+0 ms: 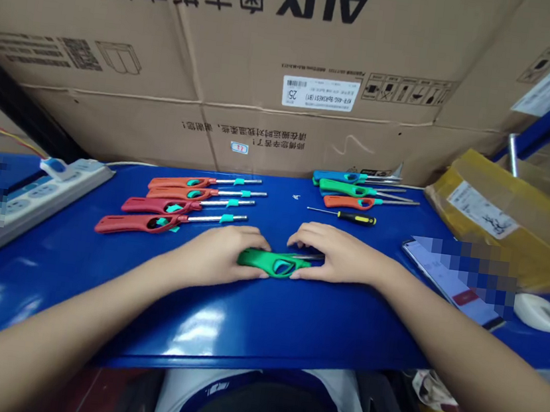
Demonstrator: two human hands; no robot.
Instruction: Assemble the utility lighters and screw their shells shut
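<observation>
A green long-necked lighter (268,262) lies level between my hands, low over the blue table or resting on it. My left hand (224,253) is closed round the rear of its handle. At the other end, the fingers of my right hand (334,253) curl around the front of the body and the metal neck, which they partly hide. Behind my right hand lies a small screwdriver (356,219) with a black and yellow handle, its tip pointing left.
Several red and orange lighters (155,204) with teal tape lie in a row at left. Blue, green and orange lighters (350,190) lie at the back. A power strip (28,209) runs along the left; a phone (451,281), white mouse (542,314) and yellow-taped package (513,222) sit right. Cardboard (255,43) stands behind.
</observation>
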